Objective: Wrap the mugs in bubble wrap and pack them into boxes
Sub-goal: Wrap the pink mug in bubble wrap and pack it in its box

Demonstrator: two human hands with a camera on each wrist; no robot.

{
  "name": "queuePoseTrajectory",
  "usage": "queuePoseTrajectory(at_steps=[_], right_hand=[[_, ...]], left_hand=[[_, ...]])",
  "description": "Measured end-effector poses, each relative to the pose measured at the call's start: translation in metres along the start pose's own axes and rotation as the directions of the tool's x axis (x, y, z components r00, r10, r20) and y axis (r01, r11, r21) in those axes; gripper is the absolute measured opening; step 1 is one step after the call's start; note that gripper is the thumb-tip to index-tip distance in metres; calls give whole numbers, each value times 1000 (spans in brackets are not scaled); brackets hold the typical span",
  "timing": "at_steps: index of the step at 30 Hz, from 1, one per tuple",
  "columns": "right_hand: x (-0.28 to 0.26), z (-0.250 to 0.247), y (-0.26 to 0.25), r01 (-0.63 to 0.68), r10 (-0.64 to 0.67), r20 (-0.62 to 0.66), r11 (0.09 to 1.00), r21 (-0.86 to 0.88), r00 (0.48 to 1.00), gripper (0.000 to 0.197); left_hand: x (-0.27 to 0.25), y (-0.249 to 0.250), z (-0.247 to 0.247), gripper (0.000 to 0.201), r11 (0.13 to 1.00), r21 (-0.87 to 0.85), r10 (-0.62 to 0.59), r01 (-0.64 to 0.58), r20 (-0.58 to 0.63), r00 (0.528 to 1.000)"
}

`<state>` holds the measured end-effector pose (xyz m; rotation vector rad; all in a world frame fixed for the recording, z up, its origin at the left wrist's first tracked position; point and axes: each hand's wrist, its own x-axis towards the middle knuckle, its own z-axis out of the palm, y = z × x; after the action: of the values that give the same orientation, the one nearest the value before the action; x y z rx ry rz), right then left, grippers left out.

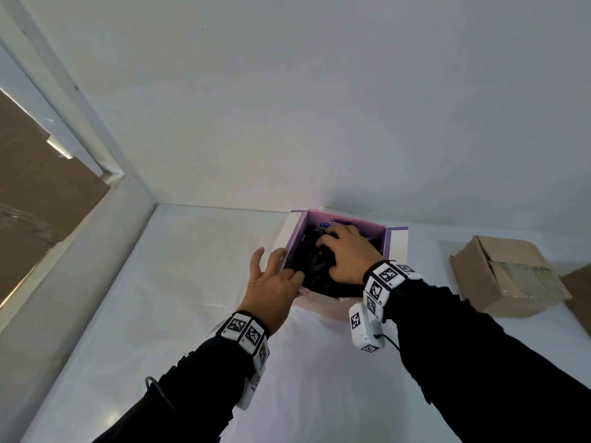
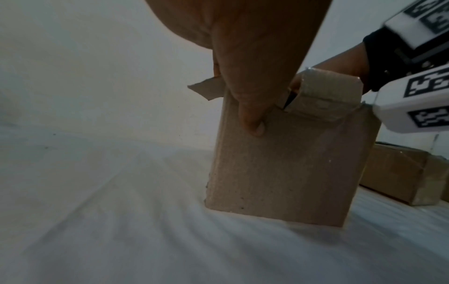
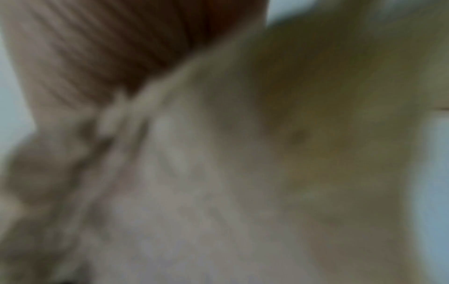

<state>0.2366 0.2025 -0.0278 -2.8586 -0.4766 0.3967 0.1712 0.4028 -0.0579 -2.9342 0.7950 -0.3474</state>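
Box (image 1: 395,247) open; our right hand (image 1: 347,255) presses dark wrapped bundle (image 1: 315,260) inside (curled fingers), left hand (image 1: 271,282) spread against its wall.

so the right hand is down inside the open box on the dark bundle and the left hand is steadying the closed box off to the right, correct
Not quite. The left hand steadies the same open box, fingers on its near-left wall, as the head view shows. The closed box off to the right is untouched. The right hand is indeed inside the open box on the dark bundle.

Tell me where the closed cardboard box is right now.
In the head view, the closed cardboard box lies on the white table, right of the open box and right hand.
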Motion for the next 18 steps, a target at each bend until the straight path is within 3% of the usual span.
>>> queuePoseTrajectory(at_steps=[2, 4, 7, 10, 12, 15, 18], right_hand=[[-16, 0, 5, 69, -64, -184, 997, 19, 981, 33], [-35, 4, 5, 139, -112, -216, 983, 117, 970, 19], [-61, 20, -4, 166, -161, -129, 986, 28, 979, 45], [-78, 35, -6, 156, -183, -145, 971, -181, 972, 53], [-84, 40, -6, 144, -177, -167, 971, -192, 970, 48], [-88, 42, -4, 140, -164, -190, 981, -131, 968, 24], [-88, 42, -3, 115, -148, -152, 971, -208, 977, 16]], left_hand=[[-1, 0, 1, 22, 1000, 15, 22, -21, -76, 997], [0, 1, 2, 22, 997, 1, 79, -80, -141, 987], [7, 1, 9, 26, 961, -80, 253, -265, -133, 958], [12, 0, 16, 35, 936, -106, 333, -336, -40, 942], [11, 1, 15, 43, 934, -149, 327, -324, -1, 945], [11, 3, 10, 59, 934, -208, 300, -291, 11, 954], [13, 4, 5, 50, 924, -166, 352, -345, 13, 936]])
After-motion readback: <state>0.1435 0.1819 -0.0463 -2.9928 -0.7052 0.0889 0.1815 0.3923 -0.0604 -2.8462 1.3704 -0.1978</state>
